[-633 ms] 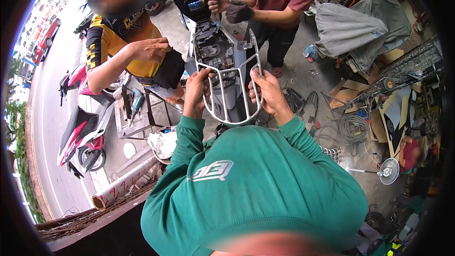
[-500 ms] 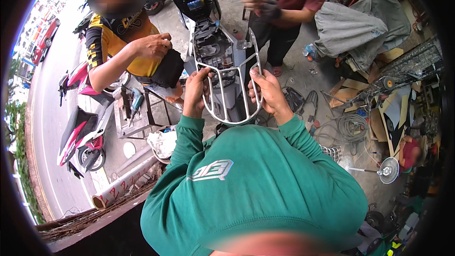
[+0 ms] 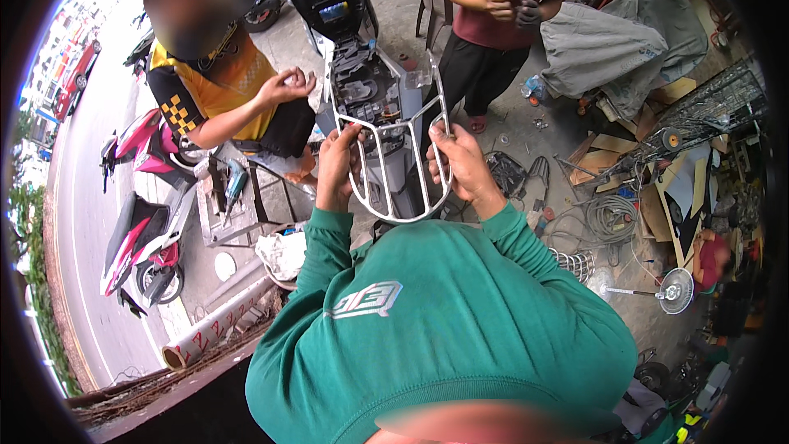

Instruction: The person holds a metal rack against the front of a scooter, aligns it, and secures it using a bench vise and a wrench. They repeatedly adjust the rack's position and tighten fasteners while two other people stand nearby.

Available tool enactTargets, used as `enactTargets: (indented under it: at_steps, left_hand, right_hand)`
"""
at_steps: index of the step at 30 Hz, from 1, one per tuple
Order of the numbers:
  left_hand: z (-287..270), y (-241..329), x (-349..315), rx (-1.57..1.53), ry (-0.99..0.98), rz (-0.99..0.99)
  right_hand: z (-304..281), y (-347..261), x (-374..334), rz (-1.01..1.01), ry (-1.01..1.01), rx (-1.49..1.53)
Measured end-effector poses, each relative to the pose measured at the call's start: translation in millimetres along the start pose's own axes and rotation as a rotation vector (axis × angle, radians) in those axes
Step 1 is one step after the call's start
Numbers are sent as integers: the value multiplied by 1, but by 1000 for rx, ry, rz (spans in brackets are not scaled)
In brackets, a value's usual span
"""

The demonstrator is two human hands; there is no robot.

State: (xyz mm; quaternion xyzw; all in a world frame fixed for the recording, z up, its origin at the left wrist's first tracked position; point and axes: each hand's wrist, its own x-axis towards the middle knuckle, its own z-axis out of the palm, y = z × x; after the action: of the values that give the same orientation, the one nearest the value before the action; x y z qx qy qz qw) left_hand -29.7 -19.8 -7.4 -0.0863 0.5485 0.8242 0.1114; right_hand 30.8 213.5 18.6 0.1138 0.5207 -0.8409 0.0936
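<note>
Your left hand [image 3: 335, 160] gripped the near left side of the white tubular rack [image 3: 383, 168] and your right hand [image 3: 466, 163] its right rail, so it spanned between them, over the opened motorcycle body [image 3: 362, 90]; contact couldn't be told. An even grip, with the rails level and clear of the exposed parts, seemed best. Since the earlier frame, your hold had barely changed; beyond your right hand, the maroon-shirted co-worker [image 3: 503, 29] had shifted rightward, and beyond your left, the yellow-shirted co-worker's hand [image 3: 289, 85] had opened.
</note>
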Motion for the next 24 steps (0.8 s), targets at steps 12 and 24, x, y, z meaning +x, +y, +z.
enactTargets:
  at_steps: [12, 24]
  left_hand:
    - [4, -8, -8, 83, 51, 60]
    - [5, -13, -7, 109, 39, 81]
  right_hand:
    - [-4, 7, 1, 8, -8, 74]
    - [5, 12, 6, -34, 98, -7]
